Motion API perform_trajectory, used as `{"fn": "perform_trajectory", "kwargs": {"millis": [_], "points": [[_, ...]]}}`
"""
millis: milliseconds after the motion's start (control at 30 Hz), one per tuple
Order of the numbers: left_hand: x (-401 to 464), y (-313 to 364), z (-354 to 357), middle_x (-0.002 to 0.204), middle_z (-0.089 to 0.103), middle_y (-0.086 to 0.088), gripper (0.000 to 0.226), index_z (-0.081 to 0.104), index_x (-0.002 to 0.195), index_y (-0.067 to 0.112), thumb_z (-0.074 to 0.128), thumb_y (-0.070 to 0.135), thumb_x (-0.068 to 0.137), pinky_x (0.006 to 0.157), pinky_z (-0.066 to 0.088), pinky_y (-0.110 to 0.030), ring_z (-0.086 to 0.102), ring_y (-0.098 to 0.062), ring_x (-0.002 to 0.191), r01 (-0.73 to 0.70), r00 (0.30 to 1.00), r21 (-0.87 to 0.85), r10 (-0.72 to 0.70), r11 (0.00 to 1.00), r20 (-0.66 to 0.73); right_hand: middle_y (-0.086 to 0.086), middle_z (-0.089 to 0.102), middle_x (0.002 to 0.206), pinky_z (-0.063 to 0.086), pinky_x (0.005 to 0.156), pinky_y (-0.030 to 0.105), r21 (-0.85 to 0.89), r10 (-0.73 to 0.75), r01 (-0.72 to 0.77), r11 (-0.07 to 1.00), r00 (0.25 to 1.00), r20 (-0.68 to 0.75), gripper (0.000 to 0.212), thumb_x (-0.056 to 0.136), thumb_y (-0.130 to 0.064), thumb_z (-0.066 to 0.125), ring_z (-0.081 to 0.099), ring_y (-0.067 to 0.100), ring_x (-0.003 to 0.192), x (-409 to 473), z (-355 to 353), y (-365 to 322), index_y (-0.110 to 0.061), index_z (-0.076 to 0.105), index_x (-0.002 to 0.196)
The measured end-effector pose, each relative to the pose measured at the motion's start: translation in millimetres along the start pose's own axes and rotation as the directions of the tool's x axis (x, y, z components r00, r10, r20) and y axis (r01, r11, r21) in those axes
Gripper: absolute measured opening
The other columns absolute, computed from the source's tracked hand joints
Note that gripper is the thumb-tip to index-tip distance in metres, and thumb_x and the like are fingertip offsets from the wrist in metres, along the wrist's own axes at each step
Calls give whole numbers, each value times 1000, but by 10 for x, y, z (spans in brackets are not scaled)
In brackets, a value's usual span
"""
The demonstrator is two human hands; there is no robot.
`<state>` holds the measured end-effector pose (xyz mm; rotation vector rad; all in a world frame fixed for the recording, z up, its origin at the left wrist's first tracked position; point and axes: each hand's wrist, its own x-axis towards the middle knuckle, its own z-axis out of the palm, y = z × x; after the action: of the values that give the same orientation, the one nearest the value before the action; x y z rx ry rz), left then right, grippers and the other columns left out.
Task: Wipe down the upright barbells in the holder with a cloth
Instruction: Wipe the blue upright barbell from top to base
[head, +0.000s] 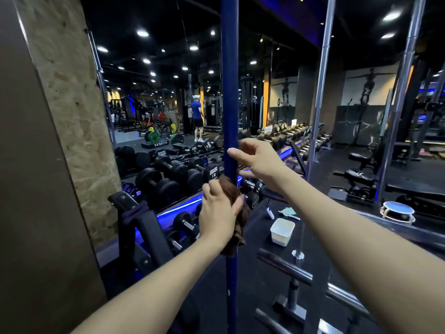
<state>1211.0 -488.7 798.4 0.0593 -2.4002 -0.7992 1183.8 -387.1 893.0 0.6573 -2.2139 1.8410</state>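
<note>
A blue upright barbell (230, 92) stands in the middle of the view, running from top to bottom. My left hand (218, 213) grips a brown cloth (238, 220) wrapped round the bar at about mid height. Just above it my right hand (255, 157) curls round the bar from the right, with the thumb across its front. Two silver upright barbells (321, 92) (404, 92) stand to the right. The holder's chrome rails (284, 263) show at the lower right.
A dumbbell rack (173, 174) with blue lighting stands behind the bar, against a mirror. A white plastic tub (282, 231) and small items lie on the black surface to the right. A brown pillar (48, 165) fills the left side. A weight bench (361, 174) stands at the right.
</note>
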Motion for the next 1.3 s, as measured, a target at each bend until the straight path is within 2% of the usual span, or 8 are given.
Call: {"fn": "perform_trajectory", "kwargs": {"millis": [100, 233, 467, 567, 733, 900, 1067, 1300], "points": [[-59, -115, 98, 124, 39, -14, 55, 31, 118, 4, 54, 46, 90, 83, 42, -45, 46, -37, 115, 51, 994, 32, -54, 998, 97, 0, 60, 86, 54, 71, 28, 5, -10, 10, 1000, 999, -35, 10, 93, -16, 60, 56, 11, 78, 4, 48, 32, -8, 60, 100], [-9, -153, 70, 126, 40, -14, 54, 29, 120, 6, 54, 43, 91, 86, 41, -46, 46, -38, 117, 77, 980, 18, -79, 997, 185, 11, 54, 87, 47, 62, 28, -40, -14, 10, 999, 997, -81, 25, 93, -14, 60, 48, 14, 71, 21, 70, 18, 8, 56, 104], [335, 162, -119, 127, 39, -15, 51, 32, 120, 5, 58, 35, 90, 84, 40, -45, 45, -38, 116, -67, 996, -83, 62, 994, -64, 21, 67, 97, 52, 77, 46, -222, -136, 108, 969, 984, -112, 23, 91, -20, 62, 58, 25, 80, 44, 46, 110, 0, 65, 103], [45, -112, 123, 123, 40, -13, 53, 31, 117, 7, 57, 43, 89, 84, 41, -44, 47, -36, 115, 19, 995, -55, -14, 998, 95, 18, 62, 94, 54, 72, 45, -120, -73, 62, 991, 994, -86, 24, 95, -17, 57, 54, 20, 80, 16, 63, 129, 0, 58, 111], [-340, -537, 454, 131, 40, -12, 61, 26, 126, 10, 52, 50, 90, 93, 40, -41, 46, -33, 122, 186, 893, 61, -195, 981, 405, -1, 60, 83, 53, 73, 38, -45, -63, 59, 997, 994, -84, 11, 97, -14, 53, 58, 13, 78, -8, 87, 148, -9, 56, 107], [-46, -302, 255, 124, 44, -12, 53, 34, 117, 10, 59, 46, 87, 88, 43, -43, 50, -36, 114, 125, 971, -146, -91, 981, 222, 0, 56, 81, 51, 80, 58, -47, -64, 61, 997, 995, -72, 3, 96, -12, 54, 53, 14, 78, -32, 107, 186, -12, 53, 99], [144, -107, 84, 123, 42, -13, 50, 35, 118, 8, 64, 34, 86, 85, 43, -46, 48, -37, 111, -44, 999, -222, 45, 974, 0, -4, 57, 79, 48, 66, 39, -57, -98, 93, 994, 992, -74, 5, 94, -14, 57, 50, 15, 73, -55, 116, 245, -15, 53, 97], [-288, -574, 447, 128, 43, -14, 65, 29, 122, 8, 61, 50, 84, 91, 41, -43, 48, -36, 118, 179, 892, 48, -183, 983, 414, 9, 57, 86, 46, 70, 41, -18, -17, 16, 1000, 998, -68, 14, 93, -12, 59, 49, 21, 78, -119, 159, 430, -23, 56, 85]]}}
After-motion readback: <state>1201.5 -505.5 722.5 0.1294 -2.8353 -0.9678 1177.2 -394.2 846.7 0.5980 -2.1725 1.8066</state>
